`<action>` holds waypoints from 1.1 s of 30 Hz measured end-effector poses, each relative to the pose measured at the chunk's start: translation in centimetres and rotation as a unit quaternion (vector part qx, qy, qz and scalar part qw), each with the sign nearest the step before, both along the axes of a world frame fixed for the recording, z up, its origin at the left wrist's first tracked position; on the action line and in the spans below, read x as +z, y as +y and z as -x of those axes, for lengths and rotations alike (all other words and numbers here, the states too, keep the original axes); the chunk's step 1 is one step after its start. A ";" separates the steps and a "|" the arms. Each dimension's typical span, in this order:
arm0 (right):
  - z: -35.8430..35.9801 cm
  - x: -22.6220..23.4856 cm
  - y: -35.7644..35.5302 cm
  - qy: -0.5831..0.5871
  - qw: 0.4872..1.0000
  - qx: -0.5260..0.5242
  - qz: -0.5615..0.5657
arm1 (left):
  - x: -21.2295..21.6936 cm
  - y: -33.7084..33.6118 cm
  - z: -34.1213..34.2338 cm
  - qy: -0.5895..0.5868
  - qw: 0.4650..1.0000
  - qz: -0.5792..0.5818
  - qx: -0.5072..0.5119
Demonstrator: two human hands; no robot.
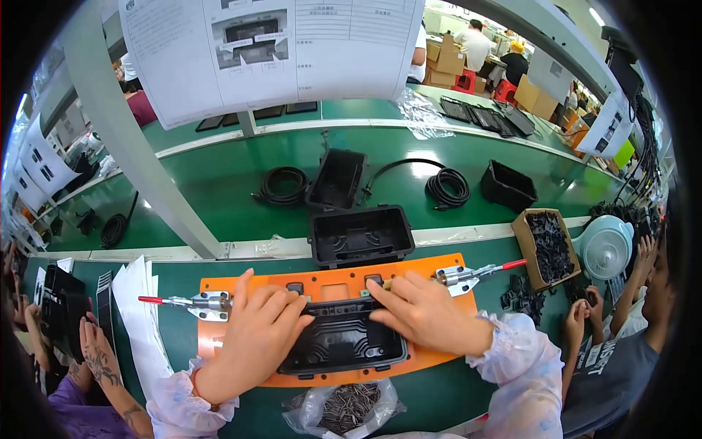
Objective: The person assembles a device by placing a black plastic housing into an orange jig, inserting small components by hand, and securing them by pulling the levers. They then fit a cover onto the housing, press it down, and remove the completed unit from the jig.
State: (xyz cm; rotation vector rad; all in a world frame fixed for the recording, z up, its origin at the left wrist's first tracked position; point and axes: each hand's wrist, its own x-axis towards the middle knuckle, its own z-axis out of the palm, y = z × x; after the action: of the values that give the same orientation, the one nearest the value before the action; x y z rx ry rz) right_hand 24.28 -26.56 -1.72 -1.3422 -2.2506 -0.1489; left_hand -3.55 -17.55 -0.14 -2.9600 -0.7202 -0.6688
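A black plastic box half [344, 342] lies open side up in an orange fixture plate [439, 351]. My left hand [259, 333] is closed over the box's far left corner, its fingers curled and partly hiding that edge. At the far right corner my right hand [420, 311] is closed too, thumb against the rim and index finger at a small black latch-like piece [374, 282]. A similar piece [295, 288] sits by my left fingertips. Whether something small is under the fingers is hidden. Toggle clamps with red handles [150, 299] [513, 264] flank the fixture.
Nearest me is a plastic bag of metal pins [351, 407]. Beyond the fixture stand black box shells [362, 235] and coiled cables [447, 187]. To the right are a carton of black parts [548, 249] and a small fan [607, 249]. Co-workers sit on both sides.
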 end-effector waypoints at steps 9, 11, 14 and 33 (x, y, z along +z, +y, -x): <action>0.6 0.6 0.5 0.018 0.999 -0.038 0.035 | 0.0 17.3 -13.8 0.003 0.988 0.151 0.018; 0.9 0.1 0.0 0.013 0.999 -0.042 0.021 | -2.4 19.4 -18.0 0.048 0.977 0.170 0.116; 0.8 -0.7 -0.6 0.014 0.999 -0.046 -0.012 | -3.0 19.5 -22.5 0.131 0.951 0.200 0.195; -0.9 -0.9 -0.9 0.189 0.979 -0.030 0.071 | 2.8 15.0 -13.9 -0.008 0.969 0.012 -0.248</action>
State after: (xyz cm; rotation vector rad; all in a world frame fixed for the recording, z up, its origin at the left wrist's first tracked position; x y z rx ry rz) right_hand 25.17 -27.46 -2.57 -1.3787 -1.9290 0.2330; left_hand 10.40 -2.58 2.71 -3.1762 0.0279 -0.7005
